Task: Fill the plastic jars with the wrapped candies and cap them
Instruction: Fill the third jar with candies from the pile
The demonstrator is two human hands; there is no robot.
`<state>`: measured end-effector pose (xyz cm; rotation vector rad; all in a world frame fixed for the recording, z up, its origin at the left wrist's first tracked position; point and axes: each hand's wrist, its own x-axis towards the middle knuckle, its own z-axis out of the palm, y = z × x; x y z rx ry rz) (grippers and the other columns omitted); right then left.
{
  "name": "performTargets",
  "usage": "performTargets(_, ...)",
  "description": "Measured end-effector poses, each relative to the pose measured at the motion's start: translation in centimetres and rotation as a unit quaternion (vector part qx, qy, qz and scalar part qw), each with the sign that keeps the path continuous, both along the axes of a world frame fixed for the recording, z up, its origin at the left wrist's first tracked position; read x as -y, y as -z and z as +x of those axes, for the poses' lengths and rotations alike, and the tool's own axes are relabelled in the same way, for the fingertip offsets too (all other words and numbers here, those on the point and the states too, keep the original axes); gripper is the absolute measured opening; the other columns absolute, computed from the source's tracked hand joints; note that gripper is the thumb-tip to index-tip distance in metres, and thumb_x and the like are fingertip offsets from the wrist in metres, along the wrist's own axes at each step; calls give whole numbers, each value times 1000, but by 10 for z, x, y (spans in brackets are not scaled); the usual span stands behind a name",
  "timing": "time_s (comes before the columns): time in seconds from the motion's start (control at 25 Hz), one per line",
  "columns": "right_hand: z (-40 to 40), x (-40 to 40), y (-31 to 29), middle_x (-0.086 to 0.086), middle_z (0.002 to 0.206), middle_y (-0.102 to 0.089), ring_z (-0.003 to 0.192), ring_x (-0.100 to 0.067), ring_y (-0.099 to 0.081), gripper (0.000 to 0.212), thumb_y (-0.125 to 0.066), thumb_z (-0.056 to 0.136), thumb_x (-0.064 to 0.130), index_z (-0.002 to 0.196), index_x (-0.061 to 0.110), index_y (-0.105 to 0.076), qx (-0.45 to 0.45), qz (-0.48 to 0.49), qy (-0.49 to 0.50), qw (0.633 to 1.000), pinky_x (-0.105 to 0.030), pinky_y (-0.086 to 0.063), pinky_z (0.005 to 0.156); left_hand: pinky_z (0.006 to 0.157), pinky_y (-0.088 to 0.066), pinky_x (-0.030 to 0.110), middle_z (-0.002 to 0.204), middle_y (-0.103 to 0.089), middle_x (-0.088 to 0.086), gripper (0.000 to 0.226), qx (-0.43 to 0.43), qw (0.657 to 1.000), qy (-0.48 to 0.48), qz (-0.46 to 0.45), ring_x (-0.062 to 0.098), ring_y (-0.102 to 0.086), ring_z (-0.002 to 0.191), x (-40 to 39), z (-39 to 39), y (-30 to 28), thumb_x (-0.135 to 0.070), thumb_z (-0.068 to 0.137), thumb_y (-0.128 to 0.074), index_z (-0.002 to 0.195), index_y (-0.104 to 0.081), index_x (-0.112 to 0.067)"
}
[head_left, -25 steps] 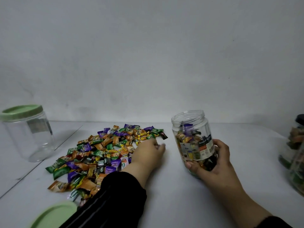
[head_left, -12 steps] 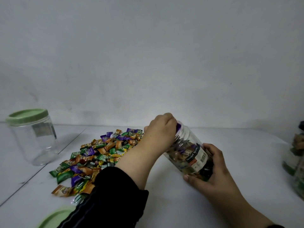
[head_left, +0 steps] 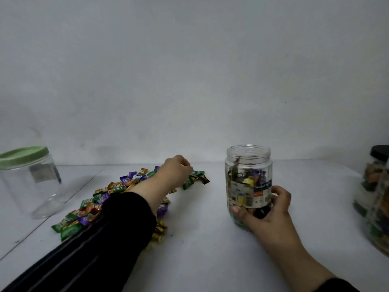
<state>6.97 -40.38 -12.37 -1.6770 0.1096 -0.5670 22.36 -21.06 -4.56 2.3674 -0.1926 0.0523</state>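
A heap of wrapped candies [head_left: 109,192] in green, purple, orange and yellow lies on the white table [head_left: 200,245], left of centre. My left hand [head_left: 174,171] rests on the heap's far end with its fingers curled down over the candies; what they hold is hidden. An open clear plastic jar [head_left: 248,165] with a paper label stands upright at centre right, about two thirds full of candies. My right hand [head_left: 267,209] grips its lower part.
An empty clear jar with a green lid [head_left: 31,182] stands at the far left. At the right edge a candy-filled jar with a black lid [head_left: 374,197] is partly cut off. A grey wall runs close behind the table.
My left hand left the jar's mouth and went back to the candy heap. My right hand tipped the jar from its leftward tilt back upright.
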Motion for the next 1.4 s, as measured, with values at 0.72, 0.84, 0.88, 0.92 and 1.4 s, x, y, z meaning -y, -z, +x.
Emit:
performTargets(0.72,6,3,8,21,119,-51,99,12,-59,79,-91,67,19,110,38,-28,9,-20,-9,1000,-8,-50,74,80,-46,40,117,-61,12,41,184,910,119,352,35,-60,107,43,23,56,-49,103,-30,110,-50,-14)
performTargets(0.84,4,2,6,25,118,-49,100,13,-56,80,-90,68,20,112,37,-26,8,-18,-18,1000,-6,-49,73,65,-41,34,86,-66,7,41,204,951,64,223,31,-63,87,39,10,30,-48,103,-32,80,-46,-16)
performTargets(0.88,3,2,6,26,117,-47,101,12,-56,81,-90,68,22,114,37,-25,6,-18,-22,1000,-6,-49,72,58,-38,32,74,-63,5,43,221,958,51,173,27,-62,78,39,4,17,-47,102,-34,73,-43,-17)
performTargets(0.92,3,2,5,27,118,-46,104,10,-55,82,-90,68,24,114,38,-24,5,-19,-24,1000,-7,-49,72,53,-33,31,64,-56,2,45,241,962,43,123,20,-60,67,40,-6,-1,-45,102,-37,68,-41,-16)
performTargets(1.4,4,5,8,8,130,-52,112,-6,-61,84,-93,64,25,114,43,-28,-4,-6,-38,999,-38,-56,94,57,-35,29,66,-55,-5,47,247,933,200,166,19,-55,70,107,-83,-81,-51,103,-32,73,-52,-21)
